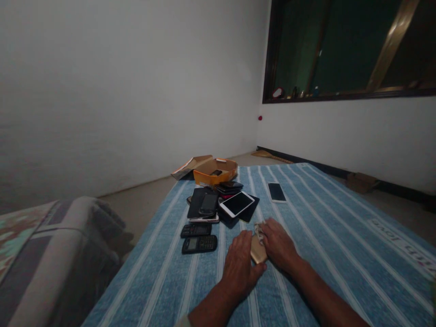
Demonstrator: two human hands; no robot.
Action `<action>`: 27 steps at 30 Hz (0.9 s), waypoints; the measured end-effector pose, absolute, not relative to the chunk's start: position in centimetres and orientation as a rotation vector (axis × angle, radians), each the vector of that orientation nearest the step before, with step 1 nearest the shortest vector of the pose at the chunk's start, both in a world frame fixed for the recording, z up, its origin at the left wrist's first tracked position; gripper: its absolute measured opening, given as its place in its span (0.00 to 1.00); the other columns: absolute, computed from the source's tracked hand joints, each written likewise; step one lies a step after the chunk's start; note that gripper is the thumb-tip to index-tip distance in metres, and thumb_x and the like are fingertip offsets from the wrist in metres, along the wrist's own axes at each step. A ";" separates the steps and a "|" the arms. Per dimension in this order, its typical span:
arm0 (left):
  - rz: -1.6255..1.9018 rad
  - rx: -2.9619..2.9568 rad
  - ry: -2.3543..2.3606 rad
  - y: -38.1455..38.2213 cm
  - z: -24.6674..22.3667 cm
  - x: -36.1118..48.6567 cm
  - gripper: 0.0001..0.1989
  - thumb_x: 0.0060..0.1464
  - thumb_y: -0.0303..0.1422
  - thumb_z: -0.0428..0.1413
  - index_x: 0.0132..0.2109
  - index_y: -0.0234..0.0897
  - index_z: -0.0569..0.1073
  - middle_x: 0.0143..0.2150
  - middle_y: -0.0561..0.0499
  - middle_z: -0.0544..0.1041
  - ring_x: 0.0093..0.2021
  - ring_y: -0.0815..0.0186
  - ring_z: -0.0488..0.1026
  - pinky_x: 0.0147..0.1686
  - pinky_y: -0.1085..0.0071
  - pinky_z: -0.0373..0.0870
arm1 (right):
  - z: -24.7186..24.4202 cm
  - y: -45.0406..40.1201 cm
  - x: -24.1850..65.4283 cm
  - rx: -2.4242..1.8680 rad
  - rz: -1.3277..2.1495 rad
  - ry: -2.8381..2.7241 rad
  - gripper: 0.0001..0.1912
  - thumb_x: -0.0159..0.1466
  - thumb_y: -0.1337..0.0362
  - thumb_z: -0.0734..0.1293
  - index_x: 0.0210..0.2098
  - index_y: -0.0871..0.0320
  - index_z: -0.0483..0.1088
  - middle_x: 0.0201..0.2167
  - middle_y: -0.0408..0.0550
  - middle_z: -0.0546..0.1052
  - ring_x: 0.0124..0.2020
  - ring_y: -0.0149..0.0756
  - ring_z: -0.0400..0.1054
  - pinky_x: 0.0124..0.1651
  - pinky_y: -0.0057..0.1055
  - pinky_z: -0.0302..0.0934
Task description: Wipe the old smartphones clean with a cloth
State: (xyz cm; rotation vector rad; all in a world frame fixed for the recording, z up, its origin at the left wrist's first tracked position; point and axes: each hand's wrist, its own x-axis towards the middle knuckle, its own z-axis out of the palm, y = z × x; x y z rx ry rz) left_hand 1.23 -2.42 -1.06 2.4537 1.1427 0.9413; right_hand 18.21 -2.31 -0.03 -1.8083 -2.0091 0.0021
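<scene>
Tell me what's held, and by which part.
The left hand holds a gold phone by its left side and near end. The right hand holds a crumpled cloth against the phone's far end; the gripped part is hidden.

Blue striped cloth [320, 218], phones [236, 204], open box [208, 178]

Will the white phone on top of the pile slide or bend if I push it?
The white phone might slide, as it sits atop an uneven pile. It probably won't bend: it looks flat and stiff. Its dark screen looks like glass, so dropping might crack it.
</scene>
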 end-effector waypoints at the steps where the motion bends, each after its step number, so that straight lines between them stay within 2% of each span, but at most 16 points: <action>1: 0.952 2.451 1.129 -2.4 -0.9 1.2 0.35 0.49 0.34 0.60 0.63 0.39 0.59 0.59 0.39 0.69 0.57 0.46 0.67 0.55 0.46 0.66 | 0.0 -2.7 17.6 -1.748 0.037 -2.059 0.19 0.65 0.72 0.59 0.53 0.58 0.71 0.56 0.55 0.72 0.63 0.47 0.59 0.65 0.43 0.50; 5: 0.957 2.444 1.087 -2.5 -0.4 1.2 0.30 0.51 0.35 0.58 0.61 0.40 0.61 0.56 0.40 0.71 0.54 0.47 0.69 0.53 0.49 0.67 | 0.5 -2.9 16.5 -1.589 0.133 -2.170 0.21 0.64 0.74 0.59 0.54 0.59 0.70 0.57 0.54 0.72 0.63 0.44 0.59 0.66 0.42 0.50; 10: 0.955 2.459 1.081 -2.6 -0.5 1.0 0.32 0.51 0.35 0.58 0.63 0.40 0.60 0.57 0.40 0.70 0.55 0.47 0.69 0.53 0.48 0.67 | 0.9 -2.3 17.3 -1.734 0.070 -2.088 0.18 0.65 0.72 0.59 0.51 0.59 0.73 0.56 0.57 0.72 0.62 0.50 0.60 0.65 0.48 0.51; 15: 1.000 2.481 1.082 -2.4 -1.7 0.9 0.34 0.52 0.36 0.56 0.65 0.39 0.57 0.61 0.37 0.68 0.58 0.45 0.67 0.56 0.46 0.65 | -0.9 -3.7 17.7 -1.590 0.062 -2.135 0.27 0.63 0.73 0.58 0.61 0.58 0.65 0.63 0.57 0.66 0.66 0.48 0.55 0.65 0.50 0.52; 20: 0.965 2.492 1.111 -2.5 -2.4 0.9 0.37 0.49 0.34 0.59 0.65 0.37 0.56 0.62 0.36 0.67 0.59 0.43 0.66 0.57 0.43 0.64 | -2.5 -4.0 19.9 -1.586 0.021 -2.007 0.30 0.60 0.76 0.57 0.60 0.56 0.67 0.62 0.55 0.67 0.66 0.46 0.55 0.65 0.51 0.53; 23: 0.975 2.505 1.125 -2.8 -2.5 0.9 0.36 0.50 0.34 0.59 0.65 0.40 0.57 0.61 0.38 0.68 0.59 0.44 0.66 0.57 0.43 0.64 | -2.5 -4.2 19.9 -1.553 0.036 -1.982 0.29 0.59 0.76 0.57 0.58 0.56 0.68 0.61 0.56 0.68 0.64 0.47 0.58 0.64 0.50 0.56; 27: 0.998 2.542 1.094 -2.9 -3.0 0.8 0.33 0.54 0.35 0.57 0.65 0.41 0.57 0.61 0.38 0.69 0.59 0.44 0.67 0.56 0.44 0.66 | -1.8 -5.0 17.8 -1.294 0.100 -2.020 0.24 0.64 0.73 0.57 0.56 0.54 0.70 0.57 0.56 0.72 0.60 0.44 0.65 0.60 0.45 0.61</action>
